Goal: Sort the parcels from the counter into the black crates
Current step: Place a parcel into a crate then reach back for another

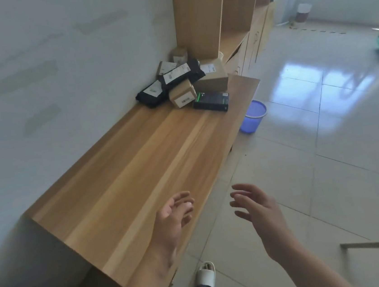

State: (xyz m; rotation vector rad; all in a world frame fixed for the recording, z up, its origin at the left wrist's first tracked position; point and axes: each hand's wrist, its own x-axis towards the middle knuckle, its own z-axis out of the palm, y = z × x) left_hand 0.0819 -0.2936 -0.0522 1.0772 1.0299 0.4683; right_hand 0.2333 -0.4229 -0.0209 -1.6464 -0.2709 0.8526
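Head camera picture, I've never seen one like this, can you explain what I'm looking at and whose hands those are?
This single view comes from a camera worn on a person's head, looking forward and down. No machine is involved. The left hand and right hand are bare, open and hold nothing. Ahead runs a long light wooden counter. At its far end lies a pile of parcels: small brown cardboard boxes, black plastic mailer bags and a flat black box with green print. A blue plastic basket stands on the floor.

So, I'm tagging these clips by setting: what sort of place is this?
Probably an office or small mailroom: labelled parcels heaped on a long wooden counter, built-in wooden shelving beyond, and a glossy tiled floor.
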